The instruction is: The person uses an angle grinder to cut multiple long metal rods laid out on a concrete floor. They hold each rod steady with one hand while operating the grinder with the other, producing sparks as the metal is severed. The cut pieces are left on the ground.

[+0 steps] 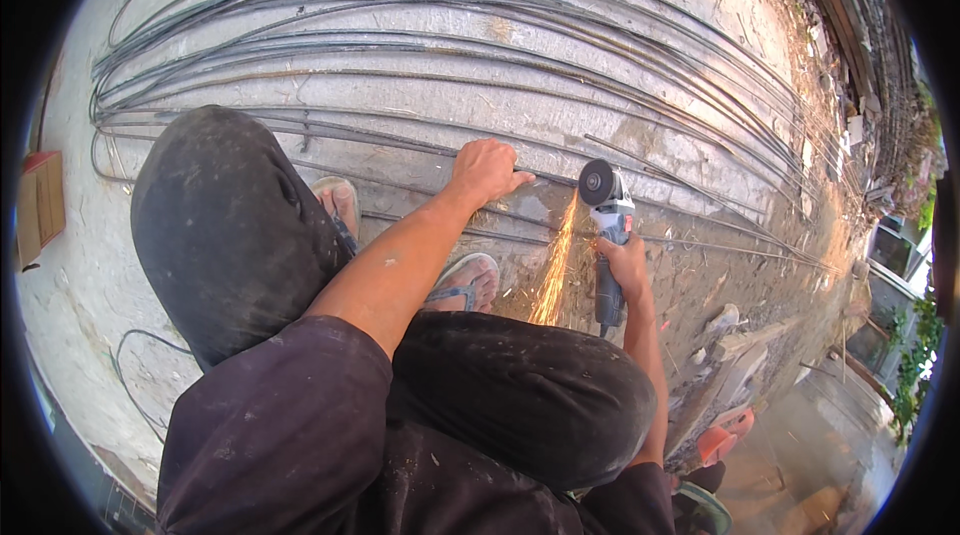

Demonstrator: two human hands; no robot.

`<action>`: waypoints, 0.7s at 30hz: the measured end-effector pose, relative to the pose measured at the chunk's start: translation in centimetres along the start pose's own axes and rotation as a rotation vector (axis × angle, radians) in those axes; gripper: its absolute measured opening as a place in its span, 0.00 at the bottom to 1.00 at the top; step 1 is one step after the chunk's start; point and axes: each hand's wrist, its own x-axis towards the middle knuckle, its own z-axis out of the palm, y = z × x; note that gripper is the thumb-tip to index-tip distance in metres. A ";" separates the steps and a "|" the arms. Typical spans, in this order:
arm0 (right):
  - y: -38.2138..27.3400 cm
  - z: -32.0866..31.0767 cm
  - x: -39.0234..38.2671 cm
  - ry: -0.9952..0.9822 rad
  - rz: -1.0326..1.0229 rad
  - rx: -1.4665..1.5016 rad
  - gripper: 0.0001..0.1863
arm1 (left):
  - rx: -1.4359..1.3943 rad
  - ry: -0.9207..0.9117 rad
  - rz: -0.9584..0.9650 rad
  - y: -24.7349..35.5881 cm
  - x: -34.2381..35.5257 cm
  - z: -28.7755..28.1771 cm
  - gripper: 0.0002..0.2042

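My right hand (pixel 626 265) is wrapped round the body of an angle grinder (pixel 611 218). The grinder's dark round disc (pixel 598 181) meets the end of a thin steel rebar (pixel 548 177), and a stream of orange sparks (pixel 558 270) sprays down toward me. To the left of the disc, my left hand (pixel 488 173) is closed over the same rebar, pressing it near the ground, with the thumb stretched along it toward the disc. The fingers' undersides are hidden. More rebars (pixel 420 35) lie in long bent loops beyond both hands.
My sandalled feet (pixel 468 280) are close below the left hand, beside the sparks. A cardboard box (pixel 42 203) stands at the far left, and a thin dark cable (pixel 120 360) curls on the concrete. Wood pieces (pixel 745 340) and an orange object (pixel 722 437) lie at the lower right.
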 end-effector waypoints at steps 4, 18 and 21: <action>-2.4 -0.2 -0.1 -0.018 0.040 -0.029 0.18 | -0.022 0.080 0.035 -0.7 -0.2 0.5 0.28; -6.1 -0.4 -1.0 -0.020 0.098 -0.095 0.15 | -0.042 0.085 0.059 -1.0 -0.3 0.7 0.30; -7.7 -0.1 -1.8 -0.003 0.105 -0.158 0.16 | -0.011 0.094 0.075 -1.3 -0.2 0.9 0.30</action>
